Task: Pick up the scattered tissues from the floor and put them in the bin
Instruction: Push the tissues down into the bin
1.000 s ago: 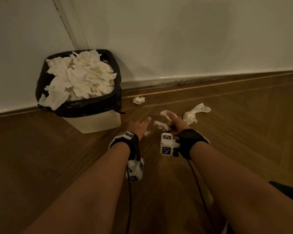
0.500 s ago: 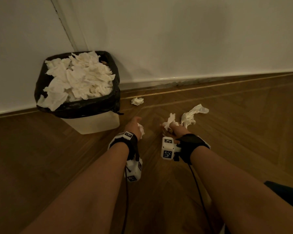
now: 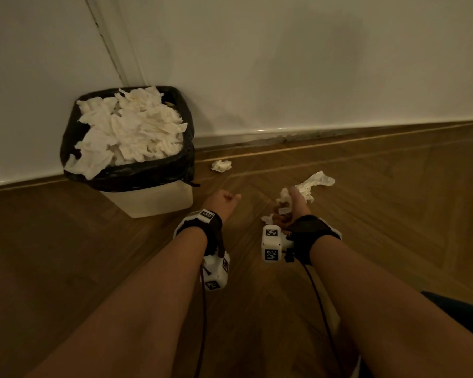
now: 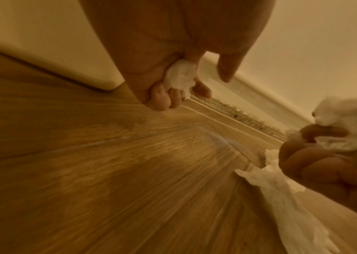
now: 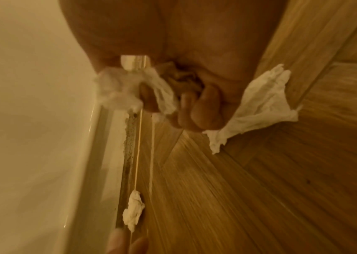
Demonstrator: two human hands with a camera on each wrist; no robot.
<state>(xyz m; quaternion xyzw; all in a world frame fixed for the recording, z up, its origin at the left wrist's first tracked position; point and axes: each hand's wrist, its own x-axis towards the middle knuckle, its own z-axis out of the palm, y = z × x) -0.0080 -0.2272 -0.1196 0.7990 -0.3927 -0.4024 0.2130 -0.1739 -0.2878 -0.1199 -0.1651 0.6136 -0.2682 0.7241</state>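
Note:
The bin, white with a black liner, stands at the left by the wall, heaped with white tissues. My left hand is curled round a small tissue wad, just right of the bin's base. My right hand grips crumpled tissues, which stick out of the fist on both sides. One small balled tissue lies on the floor near the skirting. A larger crumpled tissue lies just beyond my right hand.
The wooden floor runs up to a white wall and skirting close behind the tissues. Both wrists carry black straps with white camera blocks and trailing cables.
Both hands went from reaching with open fingers to closed fists on tissues picked from the floor. The left hand has lifted slightly toward the bin.

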